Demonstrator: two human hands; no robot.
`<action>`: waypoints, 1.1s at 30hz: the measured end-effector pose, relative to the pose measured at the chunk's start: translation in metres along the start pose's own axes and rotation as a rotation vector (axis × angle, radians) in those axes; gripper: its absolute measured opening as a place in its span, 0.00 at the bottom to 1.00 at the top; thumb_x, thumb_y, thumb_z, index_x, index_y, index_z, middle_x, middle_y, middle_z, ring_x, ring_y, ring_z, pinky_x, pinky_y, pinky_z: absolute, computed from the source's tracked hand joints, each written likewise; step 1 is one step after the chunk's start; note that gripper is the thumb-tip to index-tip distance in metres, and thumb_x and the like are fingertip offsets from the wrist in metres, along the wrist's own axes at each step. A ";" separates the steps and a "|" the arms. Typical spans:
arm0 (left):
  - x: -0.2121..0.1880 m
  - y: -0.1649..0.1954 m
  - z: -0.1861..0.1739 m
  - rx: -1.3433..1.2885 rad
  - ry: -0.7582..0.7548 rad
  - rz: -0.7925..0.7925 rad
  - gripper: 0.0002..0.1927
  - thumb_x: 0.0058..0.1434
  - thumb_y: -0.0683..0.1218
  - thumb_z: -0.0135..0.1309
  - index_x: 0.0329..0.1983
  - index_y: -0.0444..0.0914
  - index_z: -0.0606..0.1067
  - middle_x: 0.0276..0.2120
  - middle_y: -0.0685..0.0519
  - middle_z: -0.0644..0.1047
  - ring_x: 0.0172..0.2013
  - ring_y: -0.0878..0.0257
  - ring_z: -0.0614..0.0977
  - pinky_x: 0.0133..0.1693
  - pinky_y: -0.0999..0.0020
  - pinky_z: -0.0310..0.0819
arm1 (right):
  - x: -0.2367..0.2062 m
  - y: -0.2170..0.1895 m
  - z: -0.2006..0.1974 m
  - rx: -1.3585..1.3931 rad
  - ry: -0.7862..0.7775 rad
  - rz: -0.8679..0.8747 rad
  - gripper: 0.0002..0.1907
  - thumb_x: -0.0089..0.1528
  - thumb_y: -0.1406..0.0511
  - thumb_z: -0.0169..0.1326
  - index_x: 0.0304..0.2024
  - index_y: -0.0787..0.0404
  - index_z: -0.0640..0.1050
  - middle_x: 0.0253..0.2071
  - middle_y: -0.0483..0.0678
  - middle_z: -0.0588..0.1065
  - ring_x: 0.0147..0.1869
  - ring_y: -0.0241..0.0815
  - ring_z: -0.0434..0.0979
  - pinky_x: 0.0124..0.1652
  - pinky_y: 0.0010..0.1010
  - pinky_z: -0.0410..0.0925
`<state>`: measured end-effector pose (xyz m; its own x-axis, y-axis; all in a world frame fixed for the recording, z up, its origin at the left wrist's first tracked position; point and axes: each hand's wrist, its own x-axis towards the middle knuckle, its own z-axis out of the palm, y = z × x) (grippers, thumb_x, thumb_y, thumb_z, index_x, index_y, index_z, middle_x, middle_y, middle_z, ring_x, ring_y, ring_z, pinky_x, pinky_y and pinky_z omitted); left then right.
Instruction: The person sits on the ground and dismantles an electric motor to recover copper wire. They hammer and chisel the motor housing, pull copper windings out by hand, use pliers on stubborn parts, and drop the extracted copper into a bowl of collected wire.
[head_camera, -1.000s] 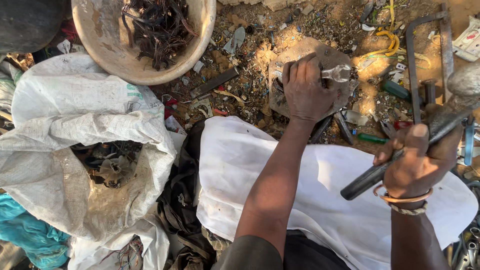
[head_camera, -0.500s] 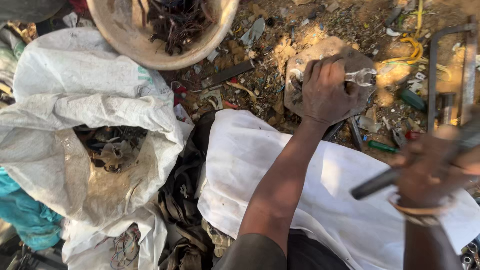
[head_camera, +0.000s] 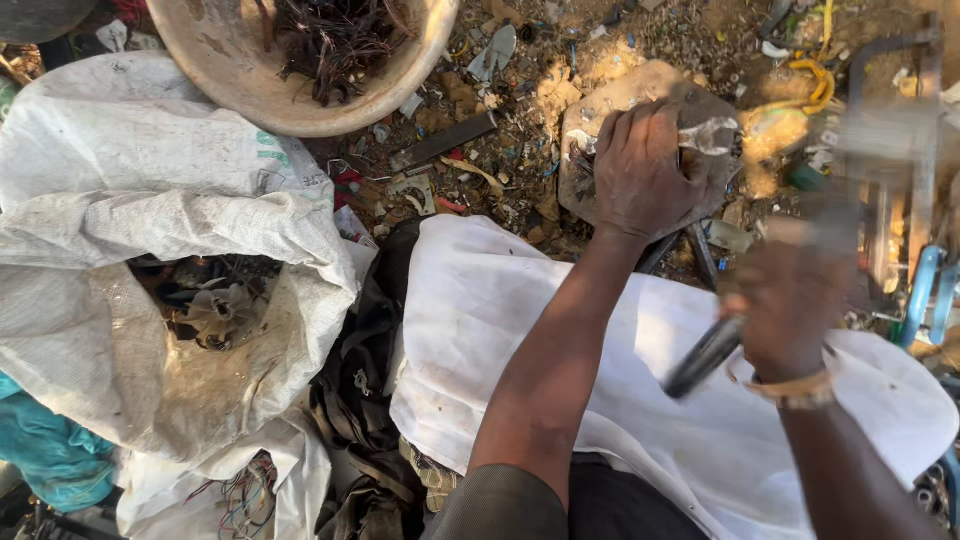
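Left hand (head_camera: 640, 170): fingers curled tight, pinning small shiny metal piece (head_camera: 708, 135) against flat, chipped stone slab (head_camera: 640, 90); piece jutted out right of knuckles.
Right hand (head_camera: 790, 310): fingers wrapped fully round dark, smooth tool handle (head_camera: 703, 357), motion-blurred; tool's head lost in blur above fist.
White cloth (head_camera: 520, 330): draped, creased, beneath both wrists.
Woven sack (head_camera: 150, 260): dusty, open-mouthed, well left of fingers.
Round basin (head_camera: 230, 80): beige, holding tangled dark wire, upper left.

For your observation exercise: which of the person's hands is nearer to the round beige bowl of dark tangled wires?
Left. The left hand presses a small metal piece on the flat stone, just right of the round beige bowl. The right hand, blurred, holding a dark-handled tool, is farther right and lower.
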<state>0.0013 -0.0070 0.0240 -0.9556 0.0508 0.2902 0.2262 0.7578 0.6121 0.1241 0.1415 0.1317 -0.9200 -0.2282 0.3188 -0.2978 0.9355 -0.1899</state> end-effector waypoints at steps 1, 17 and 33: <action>0.000 0.000 -0.001 0.023 -0.049 0.007 0.17 0.68 0.55 0.53 0.52 0.40 0.71 0.50 0.46 0.76 0.54 0.54 0.78 0.67 0.56 0.67 | 0.000 0.002 0.003 0.334 -0.138 0.300 0.12 0.73 0.58 0.44 0.39 0.57 0.69 0.29 0.46 0.70 0.29 0.45 0.71 0.32 0.40 0.68; 0.007 0.001 -0.015 -0.179 0.140 0.035 0.31 0.55 0.59 0.59 0.52 0.32 0.72 0.50 0.42 0.77 0.55 0.47 0.78 0.64 0.51 0.69 | 0.000 0.021 -0.011 0.809 -0.259 0.761 0.15 0.72 0.58 0.49 0.43 0.64 0.68 0.23 0.50 0.67 0.21 0.42 0.70 0.22 0.36 0.67; -0.005 -0.009 0.008 -0.192 0.109 -0.003 0.31 0.59 0.59 0.58 0.58 0.35 0.70 0.55 0.44 0.76 0.59 0.51 0.76 0.68 0.55 0.64 | 0.005 0.002 -0.033 1.176 0.140 0.727 0.13 0.71 0.59 0.52 0.44 0.63 0.69 0.26 0.51 0.69 0.24 0.42 0.72 0.24 0.38 0.68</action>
<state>0.0029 -0.0086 0.0114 -0.9326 -0.0300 0.3595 0.2650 0.6193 0.7390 0.1269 0.1510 0.1636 -0.9472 0.3008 -0.1112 0.1295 0.0416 -0.9907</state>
